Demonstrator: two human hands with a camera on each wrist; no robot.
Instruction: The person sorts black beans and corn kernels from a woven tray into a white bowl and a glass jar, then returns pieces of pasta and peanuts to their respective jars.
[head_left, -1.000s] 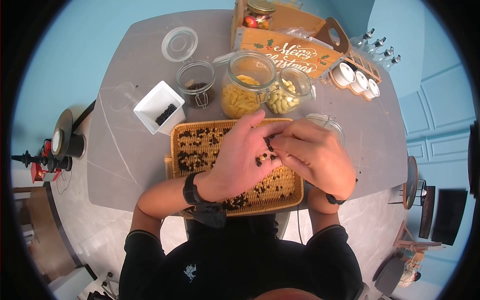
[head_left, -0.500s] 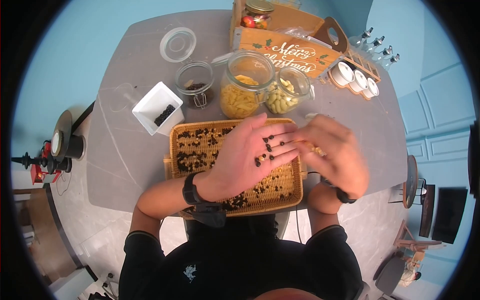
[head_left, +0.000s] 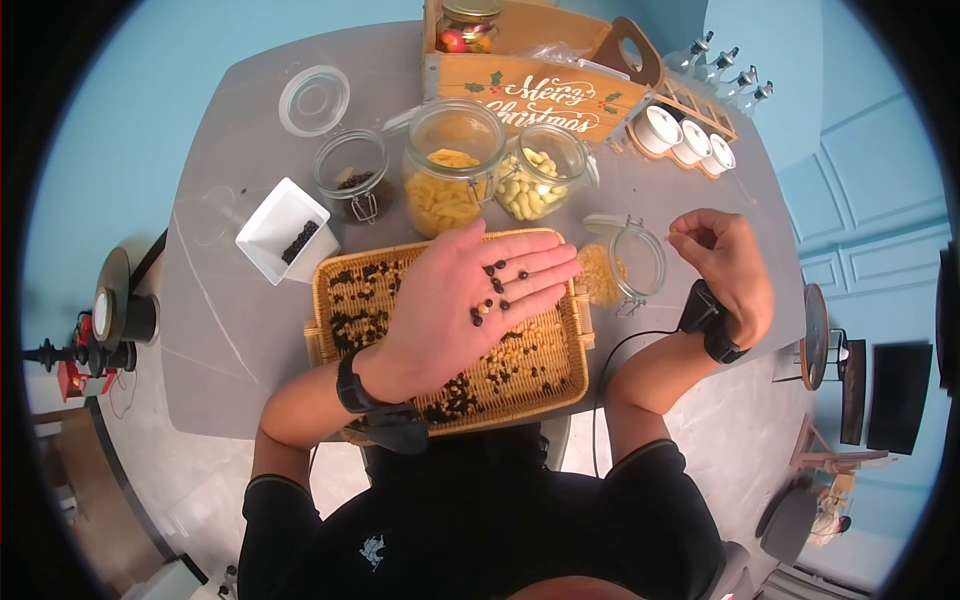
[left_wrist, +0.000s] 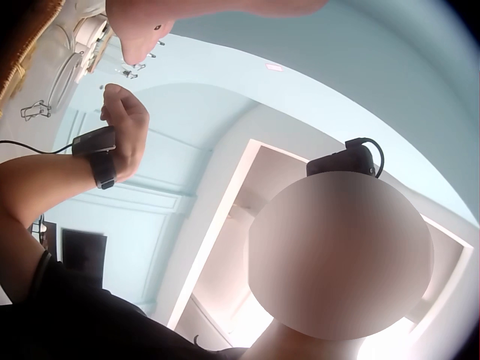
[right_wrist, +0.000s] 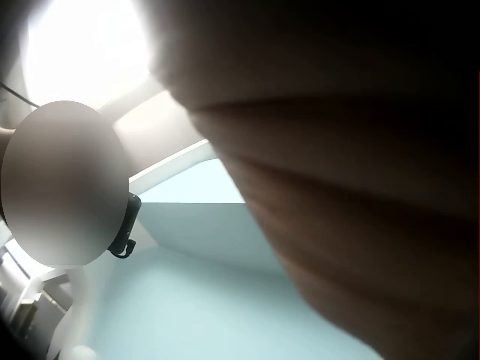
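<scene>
My left hand [head_left: 440, 310] is held palm up over the wicker tray [head_left: 578, 350], its fingers straight. Several black beans [head_left: 499, 285] and a yellow kernel lie across its palm and fingers. To the right of the glass jar of yellow kernels [head_left: 600, 275], my right hand [head_left: 725, 265] is raised with its fingers curled and fingertips close to the thumb; no item shows clearly between them. The same hand [left_wrist: 126, 124] appears curled in the left wrist view. Black beans and yellow kernels are scattered over the tray around and below my left hand.
A white square dish [head_left: 262, 232] with black beans stands left of a jar of dark beans [head_left: 355, 190]. Behind the tray are a jar of yellow pieces [head_left: 440, 200] and a jar of pale pieces [head_left: 530, 190]. A wooden crate [head_left: 560, 95] and white cups [head_left: 692, 143] stand farther back.
My right hand has moved away from my left palm to the right, uncovering the beans there and the kernel jar. The whole head view has shifted slightly.
</scene>
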